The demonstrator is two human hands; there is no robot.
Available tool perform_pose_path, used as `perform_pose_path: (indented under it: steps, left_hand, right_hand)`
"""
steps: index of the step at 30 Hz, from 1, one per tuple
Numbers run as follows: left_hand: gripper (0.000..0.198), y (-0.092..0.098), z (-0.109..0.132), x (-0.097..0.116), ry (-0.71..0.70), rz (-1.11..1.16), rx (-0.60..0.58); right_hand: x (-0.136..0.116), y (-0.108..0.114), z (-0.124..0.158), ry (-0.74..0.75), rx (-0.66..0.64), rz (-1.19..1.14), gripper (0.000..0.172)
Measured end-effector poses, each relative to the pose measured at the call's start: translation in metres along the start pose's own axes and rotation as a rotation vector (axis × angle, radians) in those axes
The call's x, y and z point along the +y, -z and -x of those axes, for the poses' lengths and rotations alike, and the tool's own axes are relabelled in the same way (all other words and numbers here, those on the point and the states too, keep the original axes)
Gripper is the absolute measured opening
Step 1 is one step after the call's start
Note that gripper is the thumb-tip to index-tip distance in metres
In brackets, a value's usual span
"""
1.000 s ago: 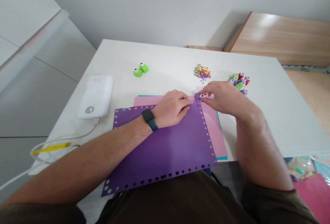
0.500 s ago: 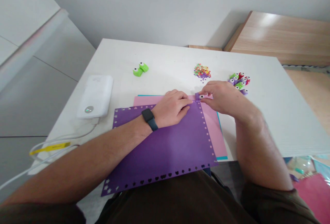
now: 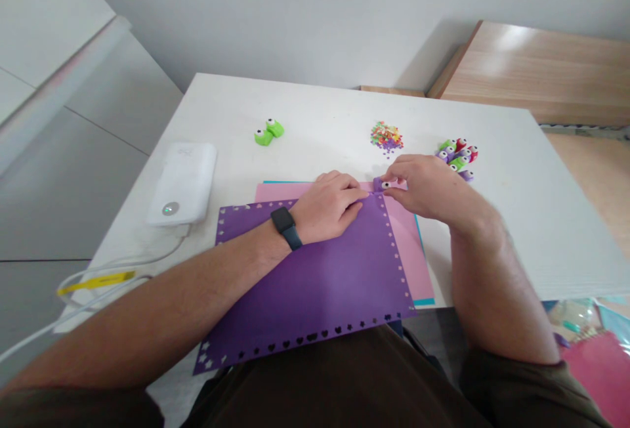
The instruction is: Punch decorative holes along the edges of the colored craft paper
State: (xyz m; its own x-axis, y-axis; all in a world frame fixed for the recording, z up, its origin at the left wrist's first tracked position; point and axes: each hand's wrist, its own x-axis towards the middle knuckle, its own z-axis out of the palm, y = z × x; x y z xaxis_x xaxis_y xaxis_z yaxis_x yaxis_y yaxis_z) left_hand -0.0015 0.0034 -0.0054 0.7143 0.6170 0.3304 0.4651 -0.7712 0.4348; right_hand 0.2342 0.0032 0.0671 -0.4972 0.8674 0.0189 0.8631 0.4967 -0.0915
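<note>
A sheet of purple paper (image 3: 315,283) with star and heart holes along its edges lies over the table's near edge. On top of it rests my left hand (image 3: 331,208), fingers stretched out and the index fingertip near the far right corner. At that corner, my right hand (image 3: 416,182) grips a small purple craft paper punch (image 3: 378,184) with a white eye-like button, between thumb and fingers. The punch touches the paper's far edge; its slot is hidden. Under the purple sheet are a pink sheet (image 3: 411,244) and a blue sheet (image 3: 424,301).
Several red, green and purple punches (image 3: 459,160) cluster at the right. Two green punches (image 3: 269,132) stand at the back left. Colourful punched-out bits (image 3: 386,136) lie in a pile. A white power bank (image 3: 183,182) with a cable (image 3: 147,260) sits at the left.
</note>
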Motion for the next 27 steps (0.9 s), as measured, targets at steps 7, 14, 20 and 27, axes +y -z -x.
perform_pose_path:
  steps: [7,14,20,27]
  left_hand:
    - [0.028,-0.0001,0.0003,0.0003,0.003,0.003,0.0]
    - [0.028,-0.0005,0.0005,-0.0002,0.006,0.004,0.002]
    - [0.028,0.0,0.0003,0.0003,0.004,0.001,-0.002]
    - [0.028,0.0001,-0.0004,0.0001,0.003,0.006,-0.002]
  right_hand:
    - [-0.0001,-0.0001,-0.0009,0.002,-0.002,0.001,0.016]
    - [-0.001,0.0012,-0.0008,0.001,-0.016,0.016,0.018]
    - [-0.0012,0.0009,-0.0008,-0.004,-0.015,0.009,0.017]
    - [-0.0034,-0.0004,-0.0011,0.008,-0.015,0.071,0.017]
